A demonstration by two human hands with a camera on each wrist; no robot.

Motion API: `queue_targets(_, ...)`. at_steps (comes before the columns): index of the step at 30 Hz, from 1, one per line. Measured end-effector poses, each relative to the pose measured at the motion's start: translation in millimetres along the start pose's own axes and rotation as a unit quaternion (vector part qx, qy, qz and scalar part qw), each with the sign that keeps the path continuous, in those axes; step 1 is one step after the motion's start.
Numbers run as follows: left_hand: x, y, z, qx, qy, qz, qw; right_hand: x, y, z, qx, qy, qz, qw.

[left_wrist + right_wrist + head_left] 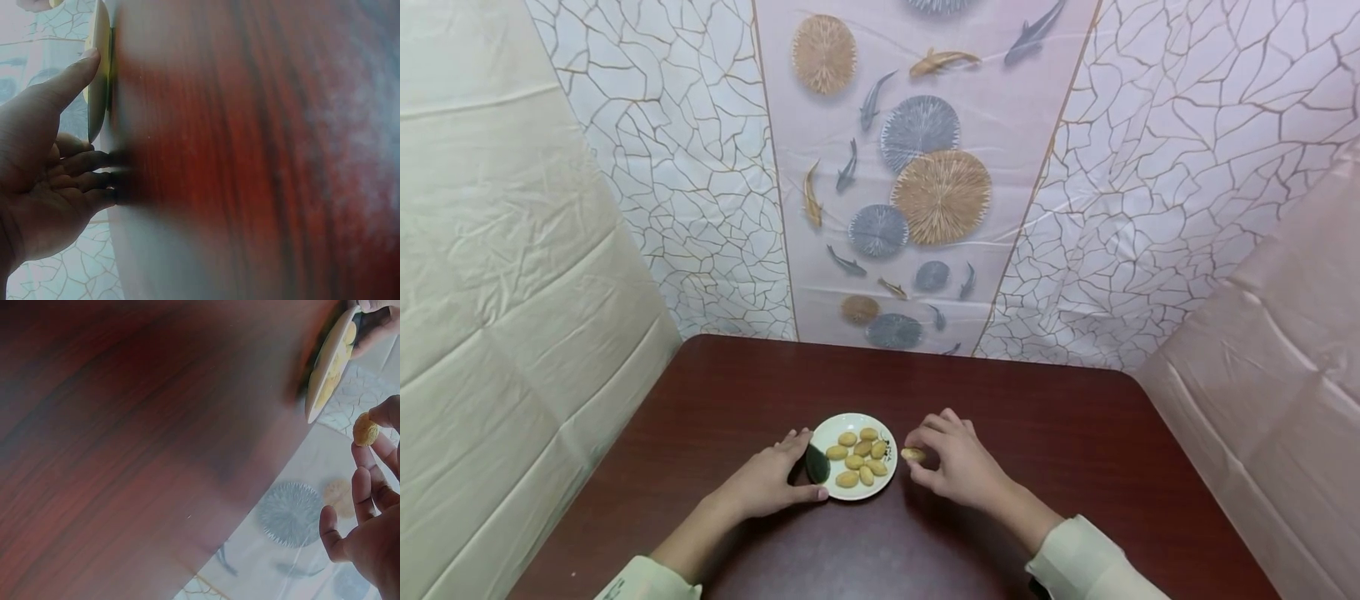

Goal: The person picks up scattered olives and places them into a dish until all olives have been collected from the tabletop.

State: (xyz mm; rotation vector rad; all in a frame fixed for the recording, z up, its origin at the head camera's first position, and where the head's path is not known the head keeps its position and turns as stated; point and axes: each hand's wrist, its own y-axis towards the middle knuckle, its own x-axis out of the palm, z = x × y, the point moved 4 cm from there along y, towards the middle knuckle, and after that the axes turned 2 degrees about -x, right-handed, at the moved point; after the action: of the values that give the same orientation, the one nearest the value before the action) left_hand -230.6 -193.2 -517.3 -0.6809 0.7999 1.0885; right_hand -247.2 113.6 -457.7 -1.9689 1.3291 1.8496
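Note:
A small white plate (pixel 853 493) with a dark green patch on its left rim lies on the table, holding several yellow oval fruits (pixel 853 461). My left hand (pixel 767 479) holds the plate's left edge, the thumb on the near rim and the fingers round the far side. In the left wrist view the thumb lies against the plate (pixel 99 94). Just right of the plate, my right hand (pixel 962 462) pinches one yellow oval fruit (pixel 365 430) between thumb and fingertips. That fruit has a wrinkled skin and is clear of the plate.
The dark red-brown wooden table (pixel 1000 400) extends around the plate. Behind it hangs a patterned cloth (pixel 880 167) with fish and round motifs. Pale creased cloths (pixel 497 292) hang at both sides.

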Motion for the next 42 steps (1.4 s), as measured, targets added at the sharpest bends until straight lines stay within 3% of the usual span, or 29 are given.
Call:
queue_targets(25, 1.9, -1.0, 0.1, 0.011, -0.004, 0.01, 0.9999, 38, 31.4, -37, -0.004, 0.041, -0.078, 0.9961)
queue_targets(42, -1.0, 0.1, 1.2, 0.01, -0.005, 0.016, 0.9998, 52, 47.9, -51, -0.032, 0.032, -0.085, 0.9953)
